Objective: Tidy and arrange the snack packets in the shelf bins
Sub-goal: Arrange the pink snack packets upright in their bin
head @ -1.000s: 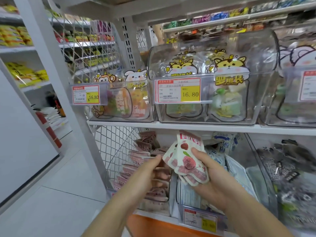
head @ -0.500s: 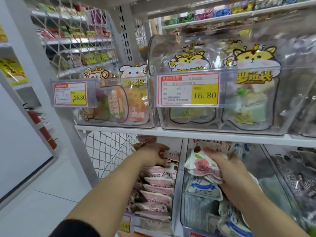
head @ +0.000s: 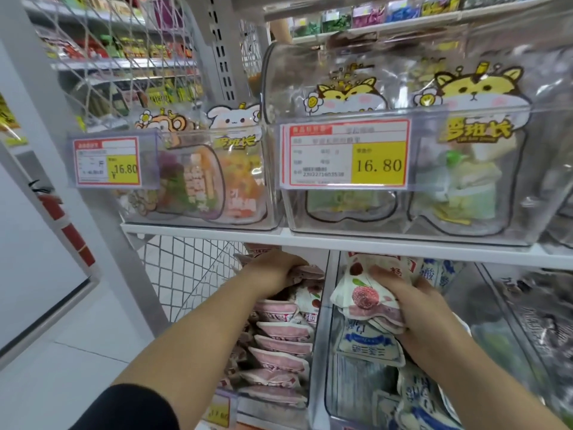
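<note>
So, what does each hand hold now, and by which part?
The right hand grips a small stack of white-and-pink packets by their right ends. The left hand curls over the top edges of the rearmost pink packets.

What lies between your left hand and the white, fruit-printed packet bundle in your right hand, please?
In the head view, the upright clear plastic bin wall stands between the left hand and the white, fruit-printed packet bundle gripped by the right hand.

packets [head: 283,332]: pink | pouches [head: 370,344]: white-blue | price tag [head: 345,153]: red-yellow
</note>
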`<state>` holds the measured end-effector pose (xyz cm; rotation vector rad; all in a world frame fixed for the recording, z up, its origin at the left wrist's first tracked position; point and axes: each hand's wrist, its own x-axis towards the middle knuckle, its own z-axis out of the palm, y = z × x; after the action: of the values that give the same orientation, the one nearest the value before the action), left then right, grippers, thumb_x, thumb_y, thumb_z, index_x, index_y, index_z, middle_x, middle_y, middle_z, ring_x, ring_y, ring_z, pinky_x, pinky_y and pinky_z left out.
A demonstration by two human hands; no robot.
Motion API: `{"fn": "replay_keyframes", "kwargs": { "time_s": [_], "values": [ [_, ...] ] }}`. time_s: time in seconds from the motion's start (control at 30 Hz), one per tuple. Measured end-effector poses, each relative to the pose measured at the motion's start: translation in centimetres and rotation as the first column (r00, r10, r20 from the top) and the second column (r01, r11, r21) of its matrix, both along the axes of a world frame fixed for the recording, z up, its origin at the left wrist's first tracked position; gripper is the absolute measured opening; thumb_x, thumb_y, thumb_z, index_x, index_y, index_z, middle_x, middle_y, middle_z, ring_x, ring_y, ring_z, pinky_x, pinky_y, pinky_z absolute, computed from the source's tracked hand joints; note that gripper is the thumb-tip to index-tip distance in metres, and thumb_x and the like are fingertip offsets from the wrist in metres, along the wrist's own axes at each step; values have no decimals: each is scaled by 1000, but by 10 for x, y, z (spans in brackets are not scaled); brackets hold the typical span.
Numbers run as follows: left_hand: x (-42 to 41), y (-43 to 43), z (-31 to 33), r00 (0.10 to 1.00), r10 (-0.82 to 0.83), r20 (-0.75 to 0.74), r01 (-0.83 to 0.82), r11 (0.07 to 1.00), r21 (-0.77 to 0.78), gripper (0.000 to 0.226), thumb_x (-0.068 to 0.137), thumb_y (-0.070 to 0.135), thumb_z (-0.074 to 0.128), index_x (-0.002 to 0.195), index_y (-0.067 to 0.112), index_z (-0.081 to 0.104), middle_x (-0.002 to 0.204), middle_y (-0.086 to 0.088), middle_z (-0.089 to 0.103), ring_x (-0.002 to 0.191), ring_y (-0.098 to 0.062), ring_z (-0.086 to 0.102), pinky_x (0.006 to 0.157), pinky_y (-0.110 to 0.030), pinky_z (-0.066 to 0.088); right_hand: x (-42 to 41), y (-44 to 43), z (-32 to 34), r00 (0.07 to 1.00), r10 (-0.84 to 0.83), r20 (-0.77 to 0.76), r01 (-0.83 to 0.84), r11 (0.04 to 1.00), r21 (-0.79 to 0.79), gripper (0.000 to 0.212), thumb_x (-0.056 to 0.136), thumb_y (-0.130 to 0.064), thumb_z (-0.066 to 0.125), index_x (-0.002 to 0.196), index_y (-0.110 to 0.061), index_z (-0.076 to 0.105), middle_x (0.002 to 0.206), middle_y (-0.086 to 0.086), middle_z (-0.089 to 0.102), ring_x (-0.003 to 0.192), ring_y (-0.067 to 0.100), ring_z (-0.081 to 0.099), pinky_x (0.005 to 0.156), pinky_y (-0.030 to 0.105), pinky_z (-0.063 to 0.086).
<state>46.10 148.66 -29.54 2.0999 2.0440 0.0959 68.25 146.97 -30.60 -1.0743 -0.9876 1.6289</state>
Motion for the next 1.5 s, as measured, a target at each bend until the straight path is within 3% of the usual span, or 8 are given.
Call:
{"fn": "replay_keyframes", "kwargs": {
  "time_s": [0.3,0.43,0.6,0.7,0.87,1.17,1.3,1.5],
  "values": [
    [-17,-55,16,940,148,306,-294,806,514,19,92,9,56,104,-1,67,94,-22,68,86,-35,63,67,-30,37,3,-6,-3,1000,30,-6,-30,999,28,93,32,-49,85,115,-19,55,112,6,68,104,29,64,99,50,45],
    [-24,-97,14,758,289,584,-597,668,445,21,91,5,53,70,4,56,60,-8,53,61,-25,52,51,-27,31,1,-10,-1,999,41,-25,-41,999,29,85,38,-44,88,113,-20,56,114,4,67,108,27,62,102,50,42],
    [-20,-136,3,487,354,798,-822,494,283,26,95,24,54,78,4,58,68,-7,61,73,-29,60,59,-29,40,-3,-20,2,997,71,-44,-70,997,18,107,28,-51,89,124,-19,52,118,3,66,112,27,60,106,51,37],
    [-11,-152,-3,419,366,831,-845,491,210,21,95,24,53,104,7,63,92,-9,67,93,-31,63,74,-32,46,-3,-28,5,993,103,-59,-103,995,10,94,54,-45,85,134,-21,44,129,0,59,123,25,52,110,51,32],
    [3,-176,-5,564,416,713,-763,593,257,57,95,18,53,146,21,29,127,-2,59,112,-25,57,65,-10,36,-5,-37,6,992,111,-52,-111,994,8,97,63,-45,81,143,-20,32,138,2,52,125,25,50,109,52,33],
    [-8,-202,11,630,586,510,-756,614,227,81,91,38,55,151,18,5,109,-12,67,100,-29,62,75,-30,44,0,-37,4,991,114,-77,-113,994,6,135,25,-61,89,143,-23,33,138,-1,52,126,24,50,109,53,33],
    [-5,-199,31,750,571,333,-661,652,371,57,93,40,49,145,26,28,62,2,61,75,-19,62,65,-31,47,3,-34,4,988,132,-80,-132,991,4,125,29,-60,88,139,-25,39,135,-2,55,125,24,51,110,53,32],
    [18,-105,37,934,295,200,-347,880,324,34,91,28,53,125,27,56,102,6,67,94,-17,62,73,-26,44,-1,-29,7,989,114,-93,-113,994,12,79,56,-45,84,125,-20,54,115,1,69,109,24,63,105,49,40]
  ]
}}
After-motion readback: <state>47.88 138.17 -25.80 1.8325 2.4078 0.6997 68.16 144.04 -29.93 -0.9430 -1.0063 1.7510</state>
